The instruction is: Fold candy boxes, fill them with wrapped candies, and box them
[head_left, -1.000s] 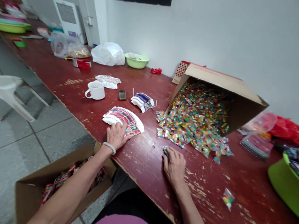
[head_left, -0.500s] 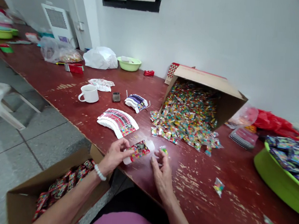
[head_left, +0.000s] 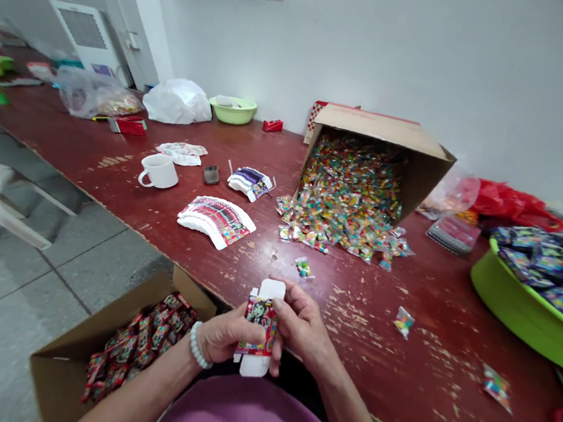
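Observation:
Between both hands is a small red printed candy box (head_left: 259,313), its white end flaps standing out at top and bottom. My left hand (head_left: 226,333), with a pale bead bracelet, grips its left side, thumb across the front. My right hand (head_left: 302,324) pinches its upper right edge. Just beyond them on the table lies a small clear packet of colored candy (head_left: 304,268). A fanned stack of flat red-and-white boxes (head_left: 216,221) rests farther left. Below my left arm, an open carton (head_left: 56,365) on the floor side holds many filled red boxes (head_left: 148,334).
A tipped cardboard carton (head_left: 386,124) spills candy packets (head_left: 352,205) onto the red table (head_left: 347,352). Loose packets (head_left: 403,322) lie at right near a green basin (head_left: 502,315) of dark packs. A white mug (head_left: 159,171) and purple flat boxes (head_left: 251,182) stand left of the carton.
The red box has come nearer my body and turned upright. My right hand has left the loose candy packet on the table and now holds the box along with my left.

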The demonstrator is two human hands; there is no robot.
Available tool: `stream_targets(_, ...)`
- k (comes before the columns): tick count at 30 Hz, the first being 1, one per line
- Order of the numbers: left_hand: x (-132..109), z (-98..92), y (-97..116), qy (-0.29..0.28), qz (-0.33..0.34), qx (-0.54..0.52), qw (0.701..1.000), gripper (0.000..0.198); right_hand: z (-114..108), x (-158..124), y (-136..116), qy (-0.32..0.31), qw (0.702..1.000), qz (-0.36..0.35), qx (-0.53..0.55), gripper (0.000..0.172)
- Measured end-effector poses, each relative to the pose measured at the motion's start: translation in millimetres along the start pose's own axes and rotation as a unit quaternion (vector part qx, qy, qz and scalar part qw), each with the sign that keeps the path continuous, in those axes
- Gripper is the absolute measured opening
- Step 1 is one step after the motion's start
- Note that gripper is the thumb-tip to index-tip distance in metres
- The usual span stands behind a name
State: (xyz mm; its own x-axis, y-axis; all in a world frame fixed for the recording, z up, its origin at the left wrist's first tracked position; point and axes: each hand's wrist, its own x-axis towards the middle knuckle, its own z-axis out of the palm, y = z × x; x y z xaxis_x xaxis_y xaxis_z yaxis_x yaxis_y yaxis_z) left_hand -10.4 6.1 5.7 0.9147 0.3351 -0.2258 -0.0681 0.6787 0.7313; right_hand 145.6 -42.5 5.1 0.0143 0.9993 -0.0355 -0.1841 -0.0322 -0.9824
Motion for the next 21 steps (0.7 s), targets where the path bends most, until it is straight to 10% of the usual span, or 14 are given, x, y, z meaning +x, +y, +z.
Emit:
stream_targets(11,2.1,5.1,-0.5,0.083,0.06,0.056,0.993,0.053,-2.9,-11.8,-5.2,0.073,0.995,-0.059,0.021,0.066)
stream_targets(21,13.9,12.1,-6.8,0.176,0.081,0.12,0.974,0.038,-5.9,-13.3,3.6,0.014,1.0,0.019,-0.013,0.031)
